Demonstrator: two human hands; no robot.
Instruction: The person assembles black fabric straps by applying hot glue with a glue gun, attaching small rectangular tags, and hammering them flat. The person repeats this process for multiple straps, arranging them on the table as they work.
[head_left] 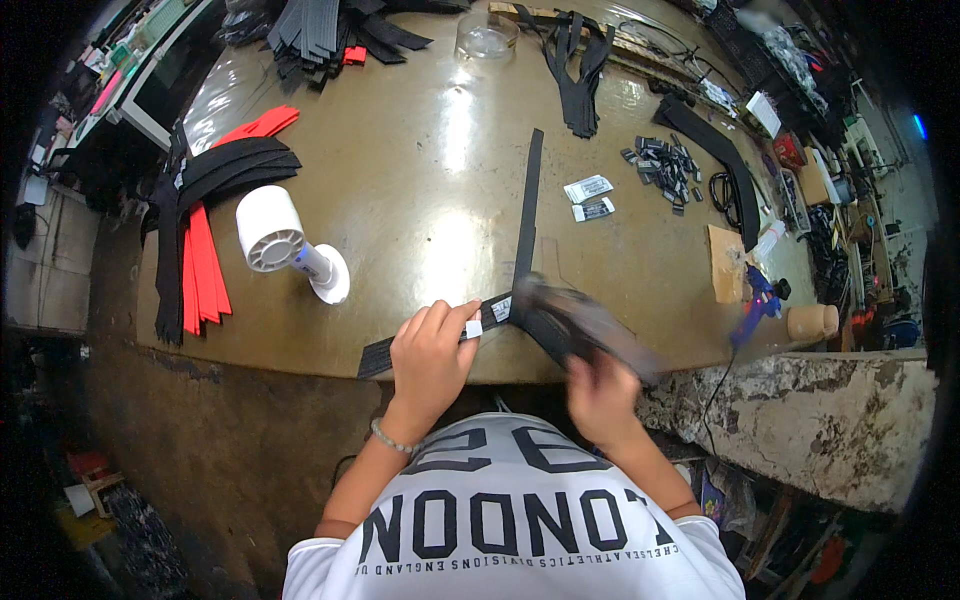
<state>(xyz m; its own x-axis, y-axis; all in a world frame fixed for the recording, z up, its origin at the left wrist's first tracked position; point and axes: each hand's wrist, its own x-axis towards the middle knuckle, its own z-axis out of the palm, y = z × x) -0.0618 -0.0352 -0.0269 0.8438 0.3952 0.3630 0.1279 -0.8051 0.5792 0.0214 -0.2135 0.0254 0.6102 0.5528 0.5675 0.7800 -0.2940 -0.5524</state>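
Note:
At the table's near edge, my left hand (435, 350) is closed over a stack of black straps (376, 359), thumb and fingertips pinched together. A small white label (473, 328) shows at the thumb tip, and a second printed label (502, 309) lies on the strap just beyond. My right hand (603, 395) is smeared by motion, closed around a blurred dark strap (600, 328) that sweeps up and left from it. Under that blur lies more black webbing (545, 335). A long black strap (530, 205) stretches away from there across the table.
A white handheld fan (270, 228) stands left, beside black and red straps (205, 270). Small label stacks (588, 188), black buckle pieces (665, 165) and a blue glue gun (760, 300) lie right. A clear round dish (487, 40) and more straps (320, 40) sit far back.

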